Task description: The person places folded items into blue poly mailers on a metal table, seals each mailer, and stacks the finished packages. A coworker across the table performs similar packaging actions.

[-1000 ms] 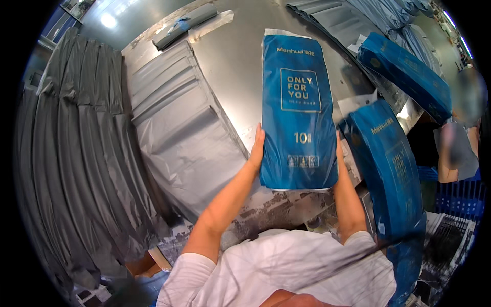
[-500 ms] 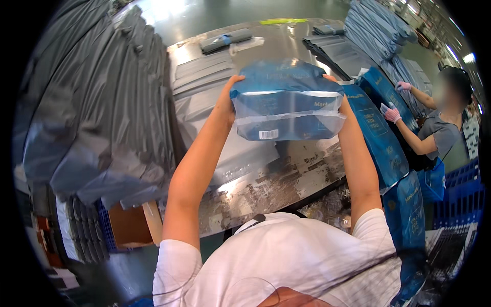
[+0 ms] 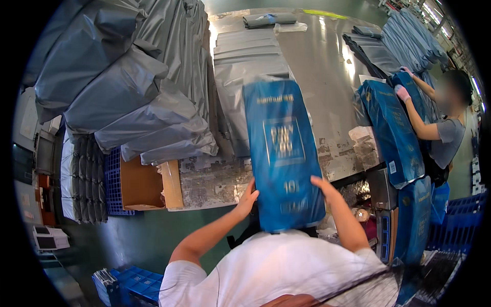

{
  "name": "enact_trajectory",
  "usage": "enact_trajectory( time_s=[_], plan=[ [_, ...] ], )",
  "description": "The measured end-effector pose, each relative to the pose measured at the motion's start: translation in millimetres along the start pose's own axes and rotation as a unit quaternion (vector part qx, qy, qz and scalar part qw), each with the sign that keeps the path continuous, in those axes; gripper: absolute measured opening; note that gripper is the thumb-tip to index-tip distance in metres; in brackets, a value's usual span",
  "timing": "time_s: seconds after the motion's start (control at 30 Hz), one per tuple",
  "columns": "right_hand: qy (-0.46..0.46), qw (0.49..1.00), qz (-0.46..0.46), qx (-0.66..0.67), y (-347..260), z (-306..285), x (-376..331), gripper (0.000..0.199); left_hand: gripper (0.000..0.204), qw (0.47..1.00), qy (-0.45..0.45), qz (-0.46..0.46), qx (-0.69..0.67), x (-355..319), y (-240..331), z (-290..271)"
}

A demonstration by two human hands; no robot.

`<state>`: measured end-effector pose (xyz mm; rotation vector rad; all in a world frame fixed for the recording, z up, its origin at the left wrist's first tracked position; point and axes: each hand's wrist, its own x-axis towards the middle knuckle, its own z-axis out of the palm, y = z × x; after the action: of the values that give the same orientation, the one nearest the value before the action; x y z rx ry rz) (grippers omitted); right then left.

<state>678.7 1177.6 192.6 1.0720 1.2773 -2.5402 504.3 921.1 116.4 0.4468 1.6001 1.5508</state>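
A long blue plastic-wrapped package (image 3: 282, 163) with pale printing on its broad face is held upright-lengthwise in front of my chest. My left hand (image 3: 249, 198) presses against its left side near the lower end. On the opposite side, my right hand (image 3: 324, 188) grips the edge, so the package sits between both palms. Its far end overlaps flat grey plastic bags (image 3: 250, 59) laid on the metal table (image 3: 327, 92). The near end almost meets my white shirt.
Tall heaps of grey plastic bags (image 3: 128, 92) fill the left, above an open cardboard box (image 3: 143, 184). To the right, similar blue packages (image 3: 393, 130) stand along the table edge, where a gloved co-worker (image 3: 434, 128) handles one. A blue crate (image 3: 138, 284) lies on the floor.
The package has come closer to my body and turned, so its broad printed face shows instead of its sealed end. My arms have bent. The view has shifted leftward.
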Motion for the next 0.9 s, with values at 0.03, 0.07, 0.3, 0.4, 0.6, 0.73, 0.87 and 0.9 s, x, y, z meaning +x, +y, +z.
enact_trajectory(
  time_s=[0.03, 0.07, 0.3, 0.4, 0.6, 0.73, 0.87, 0.9],
  plan=[
    [0.008, 0.998, -0.021, -0.063, 20.3, -11.3, -1.5, 0.088, 0.043, 0.997, 0.017, -0.01, 0.07, 3.0, 10.5, -10.5],
    [0.005, 0.997, -0.023, -0.069, 26.8, -14.0, -3.0, 0.09, 0.031, 0.989, 0.032, -0.023, 0.14, 6.2, 22.7, -20.8],
    [-0.079, 0.984, 0.004, -0.159, 70.7, -23.5, -16.6, 0.095, 0.019, 0.707, 0.11, 0.259, 0.649, 158.1, 89.2, -62.6],
    [-0.147, 0.942, 0.026, -0.3, 62.4, -33.3, -20.1, 0.08, 0.01, 0.649, 0.091, 0.33, 0.68, 180.1, 62.0, -78.6],
    [0.223, 0.853, -0.371, -0.291, -88.8, -52.6, 136.8, 0.036, 0.01, 0.62, 0.079, 0.363, 0.691, 193.2, 60.5, -86.5],
    [0.05, 0.916, -0.271, -0.292, -111.0, -41.3, 209.0, 0.035, 0.009, 0.625, 0.069, 0.339, 0.7, 198.3, 70.5, -73.8],
    [-0.096, 0.919, -0.208, -0.32, -105.0, -30.8, 197.6, 0.036, 0.004, 0.735, 0.103, 0.271, 0.613, 205.2, 62.2, -98.8],
    [-0.121, 0.916, -0.201, -0.324, -106.0, -32.5, 192.8, 0.037, 0.005, 0.763, 0.143, 0.227, 0.589, 213.1, 72.3, -95.7]
  ],
)
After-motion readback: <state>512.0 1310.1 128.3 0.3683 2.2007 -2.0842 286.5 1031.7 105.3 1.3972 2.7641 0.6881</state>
